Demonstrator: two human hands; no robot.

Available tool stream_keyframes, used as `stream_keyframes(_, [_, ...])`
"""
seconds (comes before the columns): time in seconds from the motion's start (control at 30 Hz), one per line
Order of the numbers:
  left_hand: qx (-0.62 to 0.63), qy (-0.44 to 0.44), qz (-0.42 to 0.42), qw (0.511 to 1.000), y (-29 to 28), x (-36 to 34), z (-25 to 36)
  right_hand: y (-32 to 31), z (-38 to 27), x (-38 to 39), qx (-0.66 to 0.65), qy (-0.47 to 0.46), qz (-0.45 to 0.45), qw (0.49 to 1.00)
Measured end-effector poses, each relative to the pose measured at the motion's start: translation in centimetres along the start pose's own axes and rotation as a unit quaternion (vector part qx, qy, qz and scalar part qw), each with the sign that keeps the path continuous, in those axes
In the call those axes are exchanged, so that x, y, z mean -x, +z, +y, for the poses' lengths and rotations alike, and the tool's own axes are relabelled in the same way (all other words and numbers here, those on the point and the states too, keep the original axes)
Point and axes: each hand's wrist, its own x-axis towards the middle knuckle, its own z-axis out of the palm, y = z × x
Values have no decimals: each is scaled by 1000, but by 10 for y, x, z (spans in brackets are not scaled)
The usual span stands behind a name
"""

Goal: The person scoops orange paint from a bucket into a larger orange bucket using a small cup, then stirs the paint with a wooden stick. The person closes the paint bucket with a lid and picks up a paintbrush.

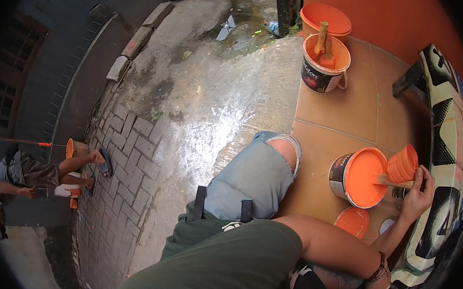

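Tan tiles (341, 107) at the frame's right carry your paint bucket (339, 177), likely heavy. By its rim, the ridged cup (402, 166) seems light, slippery, best held mid-wall. Your right hand (418, 200) has narrow-set fingers at cup and brush handle (391, 180); which they grip, I cannot tell. Left fingers: unseen.

The floor (342, 118) is of large orange-brown tiles with thin dark joints, meeting rough grey concrete along one side. At its far end stands an orange bucket (325, 17), and just in front of it a dark-labelled pail (315, 79) with a paint-smeared rim. Nearer stands the paint bucket (337, 177), upright, its top a disc of bright orange. Just beside that lie an orange lid (352, 222) and a small white disc (387, 226).
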Motion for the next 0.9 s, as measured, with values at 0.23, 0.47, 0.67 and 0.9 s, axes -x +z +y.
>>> stream_keyframes(0.23, [-2, -18, 32, 999, 5, 17, 16, -16, -20, 1, -42, 2, 47, 998])
stream_keyframes(0.47, [-1, 41, -55, 998, 24, 0, 25, -38, -26, 11, -47, 33, 75, 996])
stream_keyframes(0.67, [89, 124, -31, 988, 17, 13, 45, -57, -30, 18, -43, 51, 87, 994])
stream_keyframes(0.9, [129, 63, -101, 984, 17, 16, 65, -76, -24, 31, -35, 57, 107, 992])
